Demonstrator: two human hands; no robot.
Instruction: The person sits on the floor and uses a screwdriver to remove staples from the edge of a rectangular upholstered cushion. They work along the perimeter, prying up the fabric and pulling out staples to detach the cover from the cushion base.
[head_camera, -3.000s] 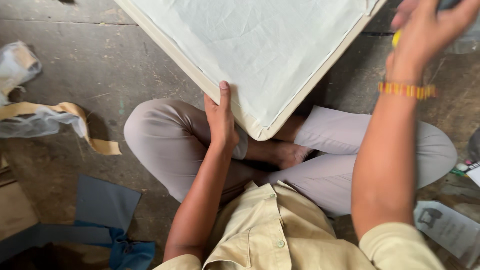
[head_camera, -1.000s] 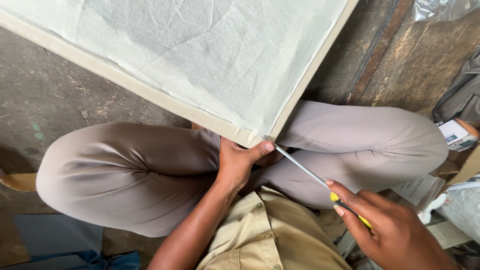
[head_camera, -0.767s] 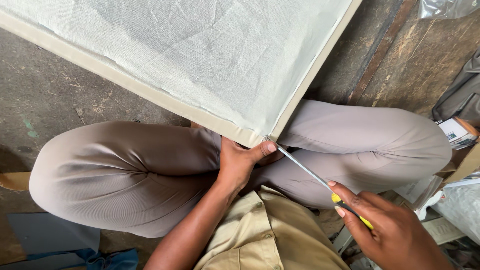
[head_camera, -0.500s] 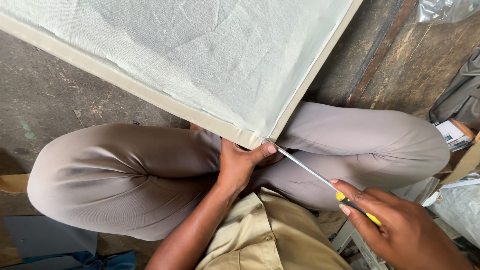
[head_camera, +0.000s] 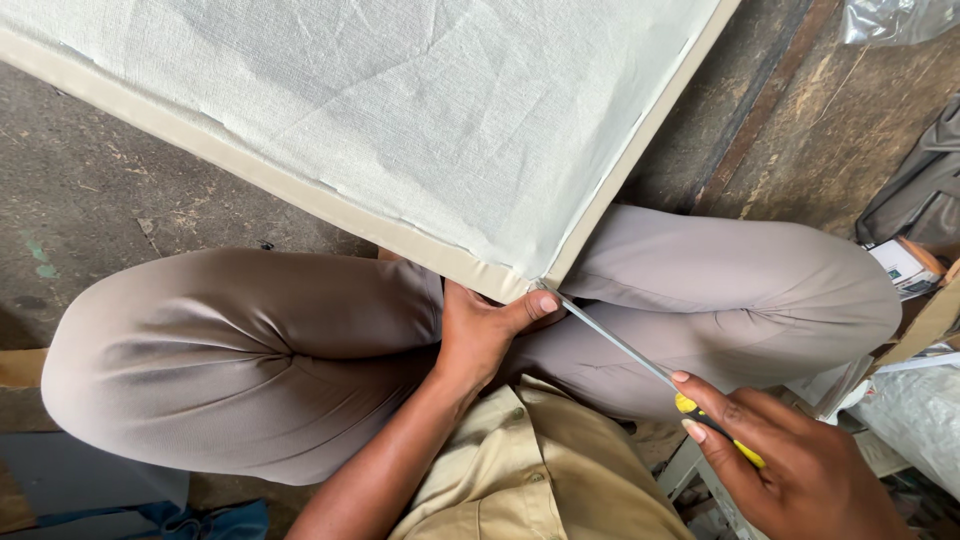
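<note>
Fabric-covered frame (head_camera: 400, 120), a pale wooden rectangle with off-white cloth stretched over it, fills the upper part of the head view from nine o'clock across to one o'clock, and its near corner rests down on the person's lap close to the centre. At the far left, around eight o'clock, a blue cloth (head_camera: 110, 490) lies on the concrete floor (head_camera: 120, 190) beside the person's bent knee in light grey trousers (head_camera: 230, 360). Moving rightward, the left hand (head_camera: 480, 335) comes up from six o'clock along a bare forearm; its grip is closed on the underside of the frame's corner, thumb pressed along the wooden edge, fingers tucked beneath out of sight. Just right of that thumb, the metal tip of a screwdriver (head_camera: 640, 360) meets the corner of the frame where the cloth folds over the wood, and its slim shaft slants down toward four o'clock. The right hand (head_camera: 800, 470), at about five o'clock, has its grip wrapped round the screwdriver's yellow handle, fingers curled over it so that only slivers of yellow show. Beneath both arms a tan buttoned shirt (head_camera: 530, 480) shows at six o'clock. Further right, near three o'clock, a small box (head_camera: 900, 265) and some clear plastic wrap (head_camera: 915, 420) lie beside the other knee.
</note>
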